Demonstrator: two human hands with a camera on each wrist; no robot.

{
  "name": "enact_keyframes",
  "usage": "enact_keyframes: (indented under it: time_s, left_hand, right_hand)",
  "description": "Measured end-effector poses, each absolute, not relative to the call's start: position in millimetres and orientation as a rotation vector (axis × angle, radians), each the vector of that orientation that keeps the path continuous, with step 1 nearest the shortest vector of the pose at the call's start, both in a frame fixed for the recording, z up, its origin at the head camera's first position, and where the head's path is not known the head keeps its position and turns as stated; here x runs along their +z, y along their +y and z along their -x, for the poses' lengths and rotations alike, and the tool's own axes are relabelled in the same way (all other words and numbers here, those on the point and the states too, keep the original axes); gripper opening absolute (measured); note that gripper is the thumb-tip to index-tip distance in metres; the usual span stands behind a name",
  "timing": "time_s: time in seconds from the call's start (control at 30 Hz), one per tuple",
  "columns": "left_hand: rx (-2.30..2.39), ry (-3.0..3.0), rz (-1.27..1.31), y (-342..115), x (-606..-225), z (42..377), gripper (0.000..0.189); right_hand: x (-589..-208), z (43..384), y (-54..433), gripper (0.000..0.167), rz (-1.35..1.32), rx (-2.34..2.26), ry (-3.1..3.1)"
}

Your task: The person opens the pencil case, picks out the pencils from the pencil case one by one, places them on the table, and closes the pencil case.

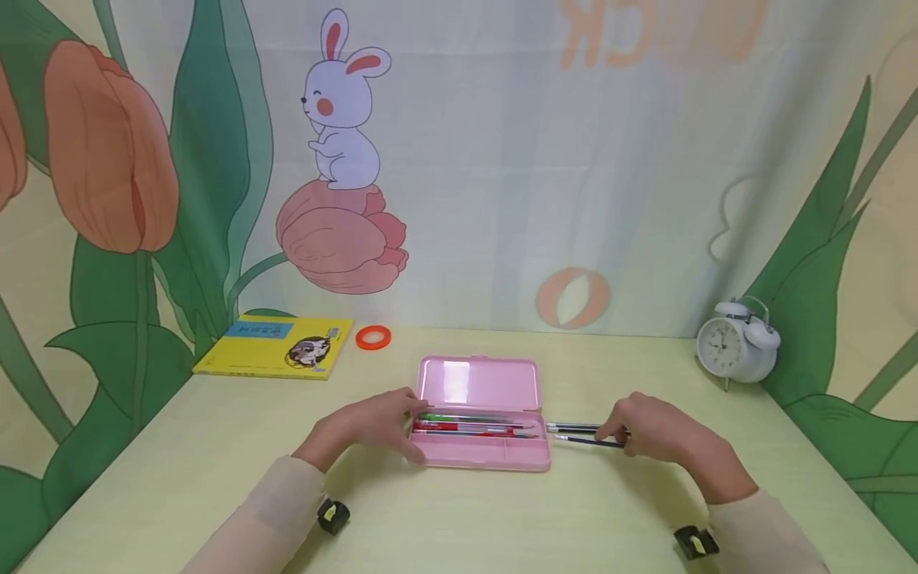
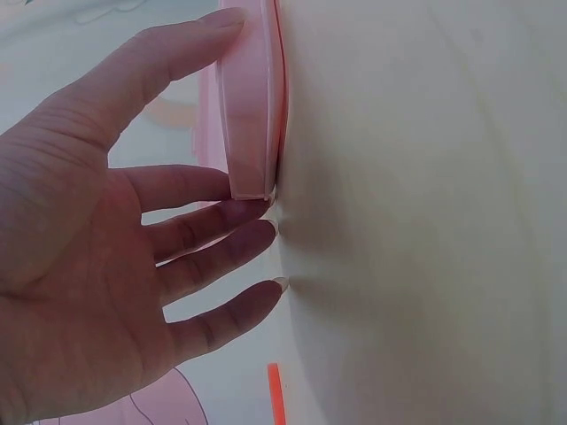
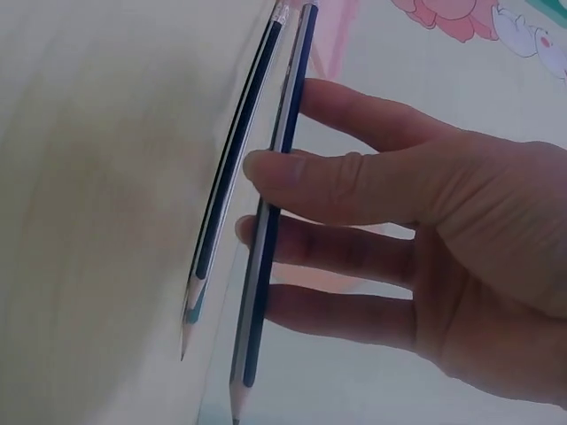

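A pink pencil case [image 1: 527, 456] lies with its lid [image 1: 502, 383] tipped back; several pens and pencils, among them a red pen [image 1: 437, 426] and a green one [image 1: 437, 417], are inside. My left hand [image 1: 376, 422] holds the case's left end, thumb at the front corner and fingers behind. In the left wrist view the thumb presses the case's side wall [image 2: 248, 106]. Right of the case, my right hand [image 1: 653, 430] pinches a dark striped pencil [image 3: 282, 133] between thumb and fingers. Beside that pencil, further dark pencils [image 3: 232, 155] lie close together, eraser ends toward the case.
At the back left of the table [image 1: 459, 518] lies a yellow book [image 1: 265, 351], with an orange tape ring [image 1: 373, 338] beside it. A white alarm clock [image 1: 739, 343] stands at the back right. A printed curtain [image 1: 473, 199] hangs behind the table.
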State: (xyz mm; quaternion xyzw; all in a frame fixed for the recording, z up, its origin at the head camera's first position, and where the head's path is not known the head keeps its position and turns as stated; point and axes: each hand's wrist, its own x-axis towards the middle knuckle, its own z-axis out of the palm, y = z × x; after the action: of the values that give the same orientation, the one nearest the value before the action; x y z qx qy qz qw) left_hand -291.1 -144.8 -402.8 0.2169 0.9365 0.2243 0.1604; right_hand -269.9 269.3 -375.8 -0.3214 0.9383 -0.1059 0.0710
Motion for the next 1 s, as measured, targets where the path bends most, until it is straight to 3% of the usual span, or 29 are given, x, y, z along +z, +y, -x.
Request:
enact_keyframes:
  time_s: [0.27, 0.53, 1.0]
  left_hand:
    - [0.637, 2.676, -0.626, -145.4, -403.4, 293.1, 0.088]
    - [0.636, 2.678, -0.628, -145.0, -401.9, 292.4, 0.087]
    - [0.631, 2.674, -0.628, -145.7, -402.9, 291.2, 0.085]
  right_hand:
    - [-384.0, 276.4, 277.1, 0.044, 0.878, -0.38, 2.76]
    - [-388.5, 282.4, 287.5, 0.044, 0.967, -0.427, 2.73]
    - [-394.0, 285.4, 295.5, 0.03, 0.966, -0.542, 2.673]
